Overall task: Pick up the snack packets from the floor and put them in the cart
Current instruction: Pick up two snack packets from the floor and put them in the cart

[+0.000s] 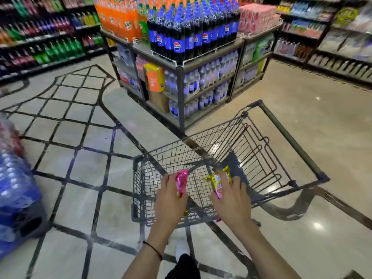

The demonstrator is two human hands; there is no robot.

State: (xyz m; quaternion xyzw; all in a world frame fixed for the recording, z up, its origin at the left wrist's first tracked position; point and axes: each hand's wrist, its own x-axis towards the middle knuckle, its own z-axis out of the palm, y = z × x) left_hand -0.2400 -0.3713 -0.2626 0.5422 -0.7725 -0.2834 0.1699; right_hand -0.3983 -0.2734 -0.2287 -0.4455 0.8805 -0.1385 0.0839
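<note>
Lower centre of frame: both hands are over the near end of the wire cart. The left hand grasps a pink packet, fingers curled round it, the packet standing roughly upright above the basket. The right hand grasps a gold packet with pink print, fingers spread over its face; the crimped gold ends stick out at the top. Both packets are inside the cart's rim line, held and not resting on the mesh. There is a thin dark band on the left wrist. The cart handle is at centre right. The floor is pale tile with dark grid lines. Upper centre: a rack topped with cola bottles. Left edge: blurred blue water packs.
</note>
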